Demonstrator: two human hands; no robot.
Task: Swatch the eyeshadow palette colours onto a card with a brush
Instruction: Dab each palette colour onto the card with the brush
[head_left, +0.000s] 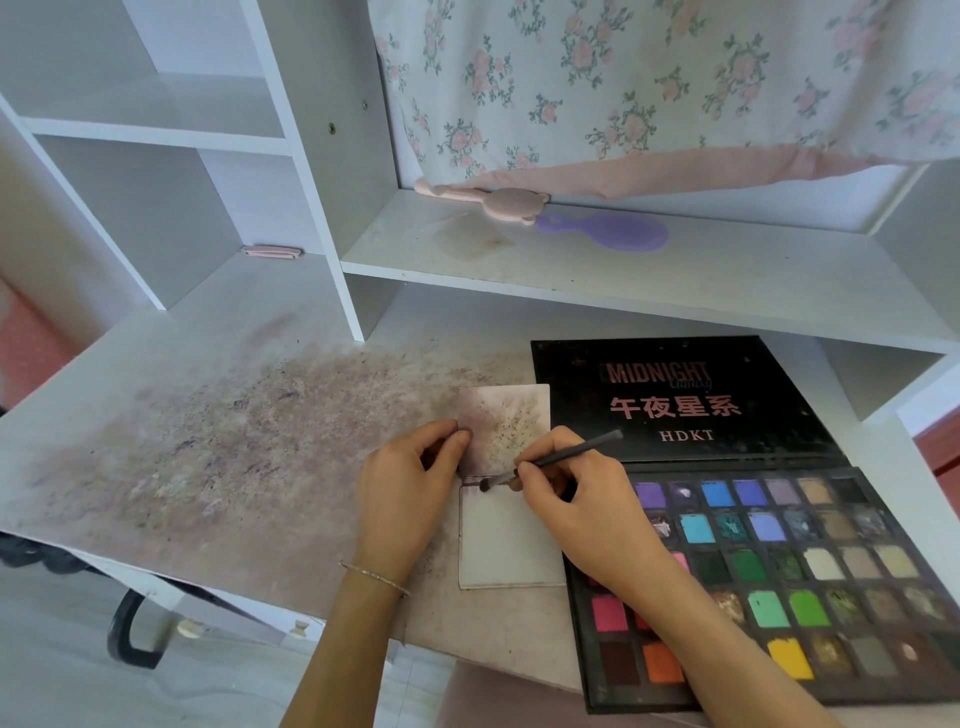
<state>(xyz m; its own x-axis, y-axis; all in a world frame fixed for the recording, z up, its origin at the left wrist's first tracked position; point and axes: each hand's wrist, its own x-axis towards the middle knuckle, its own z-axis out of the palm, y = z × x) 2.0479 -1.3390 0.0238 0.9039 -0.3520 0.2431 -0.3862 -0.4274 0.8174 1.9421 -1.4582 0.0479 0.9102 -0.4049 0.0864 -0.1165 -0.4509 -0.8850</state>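
Apparently right hand (576, 512) pinching thin brush (558, 457), left hand (402, 486) pinching stained square card (504, 426).

Home, prob. a bedroom vanity/desk nook. White laminate surface (218, 364) w/ built-in cubby shelves (156, 130) at its back-left corner, all worn and smeared w/ pinkish-purple makeup dust. Floral fabric (649, 78) w/ pink hem hangs over the shelf (571, 270) along the surface's back edge; a pink bear-shaped hand mirror (498, 202) and a purple hairbrush (613, 234) lie on that shelf, touching. Small pink clip (272, 252) in the lower cubby. Big eyeshadow palette (769, 571) open at the surface's front-right corner. Personal grooming stuff, domestic furniture, no shop or studio kit.
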